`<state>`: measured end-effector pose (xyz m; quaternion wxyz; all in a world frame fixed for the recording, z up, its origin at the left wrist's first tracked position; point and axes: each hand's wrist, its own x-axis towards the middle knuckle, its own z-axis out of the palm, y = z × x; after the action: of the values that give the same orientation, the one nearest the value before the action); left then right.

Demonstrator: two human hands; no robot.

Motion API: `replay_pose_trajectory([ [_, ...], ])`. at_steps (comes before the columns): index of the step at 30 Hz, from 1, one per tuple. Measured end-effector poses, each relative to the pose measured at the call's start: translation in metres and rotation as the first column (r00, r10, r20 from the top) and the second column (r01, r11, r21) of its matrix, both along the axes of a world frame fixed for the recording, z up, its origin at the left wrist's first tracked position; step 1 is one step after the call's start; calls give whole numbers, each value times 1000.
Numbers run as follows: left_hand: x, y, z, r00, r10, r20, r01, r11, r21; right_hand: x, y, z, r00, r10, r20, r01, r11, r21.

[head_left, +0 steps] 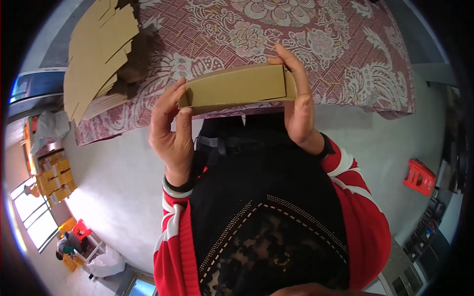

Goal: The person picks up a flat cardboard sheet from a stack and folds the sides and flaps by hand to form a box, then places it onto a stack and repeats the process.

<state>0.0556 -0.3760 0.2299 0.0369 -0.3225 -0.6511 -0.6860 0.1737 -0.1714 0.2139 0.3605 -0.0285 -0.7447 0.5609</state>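
Between my two hands is a long, narrow brown cardboard box [237, 85], raised at the near edge of the cloth-covered table. My left hand [170, 130] grips its left end, thumb on the near side and fingers on the far side. At the other end, my right hand [300, 101] presses against the box, its thumb low at the near corner and its fingers reaching up along the end. A flap shows at that right end. The underside of the box is hidden.
A stack of flat cardboard blanks [101, 59] lies on the left of the table, over a patterned pink tablecloth [345, 54]. On the floor at right stands a red plastic stool [419, 177]. Yellow boxes [54, 177] are piled at far left, near a white bag [106, 261].
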Motion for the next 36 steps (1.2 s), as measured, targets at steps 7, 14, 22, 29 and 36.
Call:
replay_pose_trajectory([
  [7,-7,-4,-12,995,-56,-88,57,998,1,-1,1,3,995,-49,81,37,989,140],
  [14,-9,-7,-11,988,-63,-139,57,997,-46,5,11,-1,988,-116,100,68,918,391],
  [22,-12,-8,-10,981,-76,-176,65,996,-64,3,-2,-4,996,-65,61,48,967,250],
  [29,-11,-11,-13,986,-72,-151,63,996,-68,-2,-5,-4,995,45,-90,-12,943,333],
  [36,-11,-8,-12,958,-133,-254,98,985,-144,28,5,3,936,-347,53,249,763,596],
])
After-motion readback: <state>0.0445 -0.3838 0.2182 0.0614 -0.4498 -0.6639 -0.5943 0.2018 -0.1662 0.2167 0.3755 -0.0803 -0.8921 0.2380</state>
